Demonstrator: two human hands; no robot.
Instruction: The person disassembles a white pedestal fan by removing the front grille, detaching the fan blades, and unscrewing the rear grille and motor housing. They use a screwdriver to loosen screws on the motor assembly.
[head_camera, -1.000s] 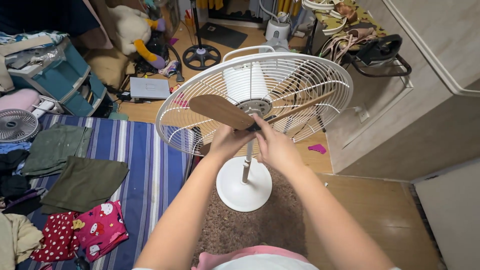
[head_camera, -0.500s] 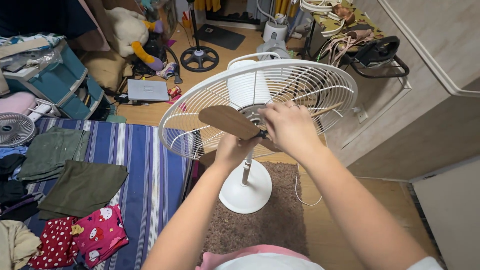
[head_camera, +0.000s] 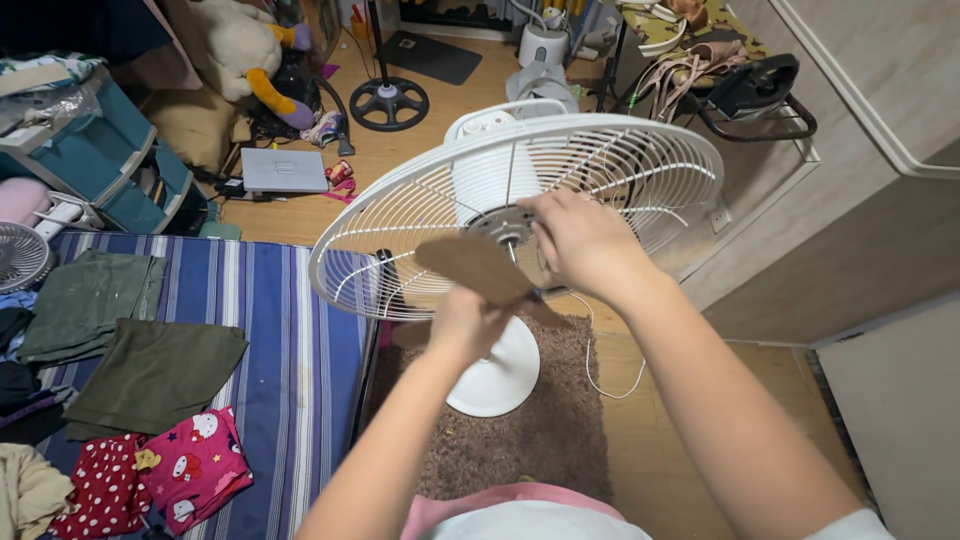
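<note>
A: Far left of the fingers, what lies on the bed?

B: A striped blue bed cover (head_camera: 280, 320) carries folded olive cloths (head_camera: 150, 375) and a pink patterned garment (head_camera: 195, 460); a small fan (head_camera: 15, 255) shows at the frame's left edge. Beyond the cover stand a teal drawer unit (head_camera: 110, 165) and a plush toy (head_camera: 245, 50) (both well apart from the hands).

A: And the left hand?

B: The left hand (head_camera: 465, 322) sits below the hub of the brown fan blade (head_camera: 475, 268). Its fingers are curled closed around the blade's lower part, gripping it. The blade lies in front of the white rear grille (head_camera: 610, 165), tilted, one lobe rising up and left of those fingers.

A: What is the blade attached to?

B: Whether it is seated on the shaft cannot be told. The grey motor face (head_camera: 500, 225) lies just above and behind it, at the centre of the grille; the white motor housing (head_camera: 485, 175) shows through the wires.

A: The right hand?

B: The right hand (head_camera: 585, 245) rests up and right of the left, its fingers (head_camera: 535, 205) bent and reaching toward the motor face, touching the blade near its hub (the exact contact is hidden by the hand's back).

A: Below the fingers?

B: The round white fan base (head_camera: 500, 380) stands on a brown rug (head_camera: 540, 440), with a white cord (head_camera: 600, 375) trailing right of it over the wooden floor (head_camera: 760, 420).
</note>
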